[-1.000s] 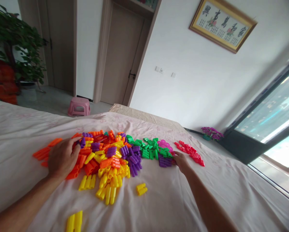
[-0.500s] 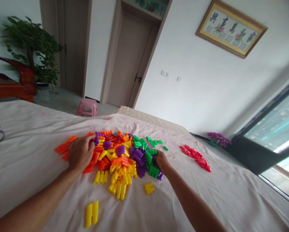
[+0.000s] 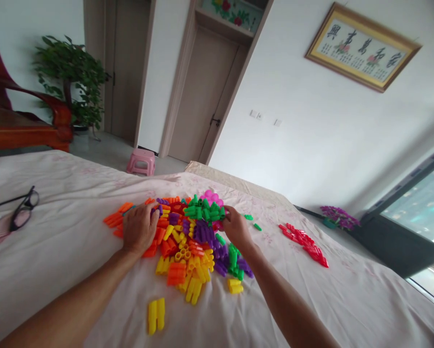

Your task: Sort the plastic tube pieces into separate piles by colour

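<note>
A heap of bullet-shaped plastic toy blocks lies on the bedsheet, with orange blocks (image 3: 118, 216) on the left, yellow blocks (image 3: 195, 275) at the front and purple blocks (image 3: 220, 256) to the right. At the heap's left side, my left hand (image 3: 140, 228) has its fingers curled, and a purple block (image 3: 155, 210) shows between thumb and forefinger. My right hand (image 3: 237, 226) closes on the right end of a cluster of green blocks (image 3: 204, 210) over the heap's back. Its fingertips are partly hidden. Pink blocks (image 3: 212, 196) show behind the green cluster.
Red blocks (image 3: 304, 244) lie in a strip farther right. A yellow block (image 3: 156, 315) sits apart near the front. Black-framed glasses (image 3: 23, 212) rest at left. Beyond the bed stand a pink stool (image 3: 141, 162) and a wooden chair (image 3: 24, 128).
My right hand has moved up and left, carrying green blocks across the heap's back. Pink blocks have come into sight there. An orange block now lies at the front. The view has shifted left.
</note>
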The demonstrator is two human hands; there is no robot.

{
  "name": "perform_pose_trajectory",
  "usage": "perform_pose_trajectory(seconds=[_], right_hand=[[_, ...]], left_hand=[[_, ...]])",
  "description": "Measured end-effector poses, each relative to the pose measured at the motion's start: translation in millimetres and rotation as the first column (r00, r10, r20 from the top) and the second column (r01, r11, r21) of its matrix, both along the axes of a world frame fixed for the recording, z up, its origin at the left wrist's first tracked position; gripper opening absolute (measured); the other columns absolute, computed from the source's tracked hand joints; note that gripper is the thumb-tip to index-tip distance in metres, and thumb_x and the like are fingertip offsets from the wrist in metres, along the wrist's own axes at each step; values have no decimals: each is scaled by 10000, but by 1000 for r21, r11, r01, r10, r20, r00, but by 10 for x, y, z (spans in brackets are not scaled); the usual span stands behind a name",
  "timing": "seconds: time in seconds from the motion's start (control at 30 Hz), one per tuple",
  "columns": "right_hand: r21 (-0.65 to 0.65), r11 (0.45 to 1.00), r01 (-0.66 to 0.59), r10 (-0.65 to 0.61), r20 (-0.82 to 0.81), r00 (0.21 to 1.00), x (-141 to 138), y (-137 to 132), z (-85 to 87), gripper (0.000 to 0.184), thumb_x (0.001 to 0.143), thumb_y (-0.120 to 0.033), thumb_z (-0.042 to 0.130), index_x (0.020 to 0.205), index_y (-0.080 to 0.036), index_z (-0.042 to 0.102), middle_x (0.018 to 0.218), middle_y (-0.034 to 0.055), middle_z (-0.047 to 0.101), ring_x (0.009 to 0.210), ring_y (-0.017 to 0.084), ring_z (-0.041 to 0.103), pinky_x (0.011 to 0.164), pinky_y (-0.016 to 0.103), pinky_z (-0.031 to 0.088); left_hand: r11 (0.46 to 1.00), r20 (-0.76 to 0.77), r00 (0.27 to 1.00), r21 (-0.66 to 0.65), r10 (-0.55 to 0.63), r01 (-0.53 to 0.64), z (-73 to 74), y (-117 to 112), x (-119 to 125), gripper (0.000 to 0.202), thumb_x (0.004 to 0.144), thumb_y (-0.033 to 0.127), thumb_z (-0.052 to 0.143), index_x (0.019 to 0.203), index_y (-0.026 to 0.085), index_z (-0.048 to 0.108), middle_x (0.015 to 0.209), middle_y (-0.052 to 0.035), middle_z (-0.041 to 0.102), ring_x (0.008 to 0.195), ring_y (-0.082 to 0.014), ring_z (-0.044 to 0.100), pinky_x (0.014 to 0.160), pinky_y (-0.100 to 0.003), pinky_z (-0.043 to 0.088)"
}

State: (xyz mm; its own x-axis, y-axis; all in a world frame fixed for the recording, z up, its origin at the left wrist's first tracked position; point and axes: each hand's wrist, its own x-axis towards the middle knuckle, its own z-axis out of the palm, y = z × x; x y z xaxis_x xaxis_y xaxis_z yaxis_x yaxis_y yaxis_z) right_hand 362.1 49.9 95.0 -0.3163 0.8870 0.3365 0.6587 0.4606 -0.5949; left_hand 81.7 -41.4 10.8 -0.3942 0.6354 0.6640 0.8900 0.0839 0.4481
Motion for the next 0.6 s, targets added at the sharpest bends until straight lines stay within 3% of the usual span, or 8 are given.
perform_pose_trajectory(seconds=[0.13, 0.23, 0.33, 0.47, 0.6], right_hand=[[187, 982, -4, -35, 205, 978, -244, -181, 190, 411, 882, -187, 443, 1264, -225, 587, 904, 36, 744, 831, 193, 679, 720, 248, 443], [249, 968, -40, -15, 216, 976, -274, -217, 240, 404, 916, -204, 428, 1296, -231, 561, 968, 47, 748, 853, 198, 684, 739, 250, 437], [272, 962, -14, -27, 149, 989, -72, -108, 196, 398, 915, -200, 433, 1291, -233, 558, 987, 45, 746, 857, 191, 683, 746, 244, 440], [251, 957, 146, -148, -12, 989, 649, 226, -15, 404, 877, -193, 458, 1262, -219, 578, 947, 40, 742, 822, 176, 675, 734, 247, 457], [116, 901, 418, -404, -129, 906, 1812, 528, -227, 425, 830, -224, 484, 1238, -162, 588, 874, 49, 735, 757, 177, 660, 693, 258, 476]], left_hand=[[1000, 12, 1000, 10, 4, -4, 11, -12, 22, 394, 968, 391, 363, 1197, 181, 605, 1188, -107, 672, 1126, -262, 575, 1000, -425, 378], [1000, -2, 1000, 2, -1, 1, 22, -25, 28, 414, 974, 409, 346, 1216, 183, 595, 1221, -107, 658, 1145, -259, 566, 1010, -419, 372], [1000, -46, 999, -19, -2, 1, 30, -38, 19, 423, 981, 408, 326, 1225, 181, 588, 1221, -104, 658, 1143, -253, 567, 1009, -405, 372], [999, -135, 991, -34, -13, 8, 5, -34, -27, 417, 978, 398, 326, 1198, 155, 584, 1163, -112, 679, 1077, -246, 591, 964, -380, 405], [998, -215, 977, -68, -3, -12, -95, 23, -130, 392, 980, 405, 309, 1174, 181, 565, 1111, -84, 690, 998, -234, 616, 880, -353, 456]])
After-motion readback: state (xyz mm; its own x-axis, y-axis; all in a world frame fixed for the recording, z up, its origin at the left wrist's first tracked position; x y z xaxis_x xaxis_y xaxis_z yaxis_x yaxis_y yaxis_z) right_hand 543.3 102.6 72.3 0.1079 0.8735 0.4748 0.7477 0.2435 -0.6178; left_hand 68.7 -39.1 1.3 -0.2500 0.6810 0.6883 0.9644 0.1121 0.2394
